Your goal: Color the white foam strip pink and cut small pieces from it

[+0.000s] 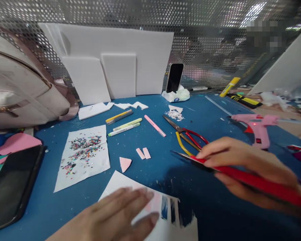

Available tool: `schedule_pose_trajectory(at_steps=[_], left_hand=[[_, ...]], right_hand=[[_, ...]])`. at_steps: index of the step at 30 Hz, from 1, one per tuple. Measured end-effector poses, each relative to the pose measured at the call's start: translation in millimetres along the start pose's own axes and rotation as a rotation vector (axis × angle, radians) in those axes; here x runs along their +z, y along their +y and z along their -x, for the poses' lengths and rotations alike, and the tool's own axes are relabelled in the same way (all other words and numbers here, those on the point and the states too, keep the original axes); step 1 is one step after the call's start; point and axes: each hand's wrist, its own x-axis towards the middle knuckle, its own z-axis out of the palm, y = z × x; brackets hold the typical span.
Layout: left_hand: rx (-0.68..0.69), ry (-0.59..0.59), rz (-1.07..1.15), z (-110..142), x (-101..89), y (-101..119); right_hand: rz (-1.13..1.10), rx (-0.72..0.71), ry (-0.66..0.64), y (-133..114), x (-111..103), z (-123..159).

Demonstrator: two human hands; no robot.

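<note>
My left hand (117, 211) lies with its fingers stretched out on a white foam sheet (175, 231) at the near edge. Slots are cut through the sheet's right side, and a pink patch shows by my fingertips. My right hand (243, 164) grips a red craft knife (240, 175), its thin blade pointing left above the table. Beyond the sheet lie two small pink strips (143, 153) and a pink wedge-shaped piece (125, 164). Scissors with red and yellow handles (184, 132) rest just past the blade.
A paper with colourful bits (100, 160) and a phone (15, 187) lie left. Several markers (125, 125) are behind. A pink glue gun (259, 125) sits right, its light red. A second phone (175, 77) stands upright near white boards (150, 63). A bag (20, 83) is back left.
</note>
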Motion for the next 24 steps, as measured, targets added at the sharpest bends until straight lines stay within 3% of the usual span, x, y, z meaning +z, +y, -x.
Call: schedule_pose_trajectory(at_steps=[3, 6, 9, 13, 17, 19, 24], left_hand=[[-0.006, -0.117, -0.114, -1.4, -1.3, -3.7], [0.038, -0.096, -0.14, -0.8, 2.5, -6.9], [0.065, -0.01, -0.152, -2.5, -0.1, -9.6], [-0.004, 0.084, -0.083, -4.2, -12.0, -7.6], [-0.059, 0.19, -0.003, 0.8, -11.8, -0.3], [-0.083, 0.165, 0.009, 4.1, -7.9, 2.6], [-0.13, 0.189, 0.021, 7.5, -5.5, 9.1]], right_hand=[[0.331, -0.234, -0.172, 7.9, 5.9, 2.3], [0.549, -0.547, -0.304, 14.9, 15.7, 4.7], [0.599, -0.582, -0.379, 19.2, 17.2, 5.1], [0.396, -0.352, -0.349, 6.3, 7.7, -1.1], [-0.11, 0.151, -0.386, -22.5, 9.4, -16.5], [-0.34, 0.329, -0.518, -31.7, 18.5, -25.6], [-0.664, 0.448, -0.622, -31.4, 45.5, -39.0]])
